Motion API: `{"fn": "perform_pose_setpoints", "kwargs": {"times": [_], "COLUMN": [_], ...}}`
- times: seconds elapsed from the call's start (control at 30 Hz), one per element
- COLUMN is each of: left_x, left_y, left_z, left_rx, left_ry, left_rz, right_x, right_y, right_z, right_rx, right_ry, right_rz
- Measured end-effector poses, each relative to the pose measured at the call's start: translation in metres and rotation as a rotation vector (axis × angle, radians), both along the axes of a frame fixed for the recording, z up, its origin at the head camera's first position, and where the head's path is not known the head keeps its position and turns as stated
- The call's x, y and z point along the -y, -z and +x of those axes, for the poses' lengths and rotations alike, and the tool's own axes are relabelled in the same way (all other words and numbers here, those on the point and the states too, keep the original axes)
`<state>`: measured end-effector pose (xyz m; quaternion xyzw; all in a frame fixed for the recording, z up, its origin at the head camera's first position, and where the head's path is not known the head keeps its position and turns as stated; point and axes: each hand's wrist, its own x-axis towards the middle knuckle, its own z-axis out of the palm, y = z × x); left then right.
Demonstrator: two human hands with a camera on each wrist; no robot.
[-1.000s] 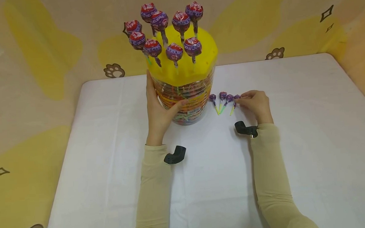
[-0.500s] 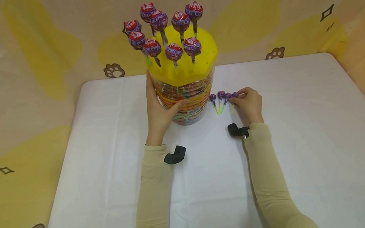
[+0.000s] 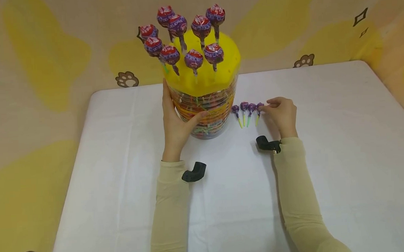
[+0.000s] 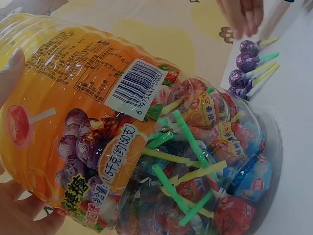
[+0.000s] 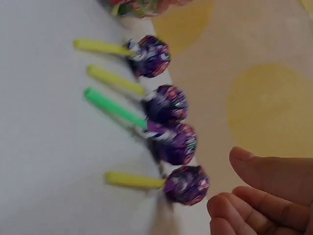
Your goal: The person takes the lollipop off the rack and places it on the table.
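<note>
A clear plastic jar of lollipops (image 3: 201, 114) with a yellow lid (image 3: 221, 74) stands upright on the table. My left hand (image 3: 176, 129) grips its side, thumb across the front and fingers round the left; the left wrist view shows the jar's orange label (image 4: 73, 112) and candies inside. To the right of the jar lie several purple-wrapped lollipops in a row, including the rightmost lollipop (image 5: 187, 185) with a yellow stick and its neighbour lollipop (image 5: 176, 143) with a green one. Beside the rightmost head is my right hand (image 3: 282, 115), thumb and fingers apart, holding nothing.
Several large lollipops (image 3: 194, 59) rise on sticks from the yellow lid. A white cloth (image 3: 123, 182) covers the table, and a patterned yellow backdrop (image 3: 269, 36) hangs behind it. Black wrist cameras (image 3: 194, 172) jut inward from both sleeves.
My right hand moved left against the row, then back right, off the rightmost lollipop. The loose lollipops shifted slightly and line up more evenly. My left hand stays on the jar.
</note>
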<state>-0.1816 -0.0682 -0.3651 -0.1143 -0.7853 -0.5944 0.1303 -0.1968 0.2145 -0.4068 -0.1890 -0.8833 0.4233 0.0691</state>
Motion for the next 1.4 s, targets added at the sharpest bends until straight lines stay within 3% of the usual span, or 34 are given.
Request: {"fn": "perform_pose_setpoints", "kwargs": {"times": [0.3, 0.7, 0.77, 1.03, 1.27, 1.4], "left_x": [-0.002, -0.003, -0.003, -0.001, 0.000, 0.000], "left_y": [0.004, 0.006, 0.006, 0.004, 0.002, -0.001], "left_z": [0.002, 0.003, 0.004, 0.002, 0.001, 0.001], "left_rx": [0.056, 0.045, 0.046, 0.032, 0.029, 0.031], "left_ry": [-0.003, 0.004, 0.004, -0.008, -0.014, -0.012], "left_rz": [-0.002, -0.004, -0.005, -0.015, -0.015, -0.003], "right_x": [0.021, 0.044, 0.049, 0.071, 0.087, 0.095], "right_y": [-0.035, -0.085, -0.095, -0.127, -0.141, -0.149], "right_z": [0.005, 0.020, 0.022, 0.026, 0.021, 0.017], "right_rx": [-0.341, -0.605, -0.646, -0.737, -0.822, -0.822], "right_ry": [-0.068, -0.170, -0.196, -0.270, -0.335, -0.336], "right_rz": [-0.301, -0.392, -0.369, -0.294, -0.314, -0.329]}}
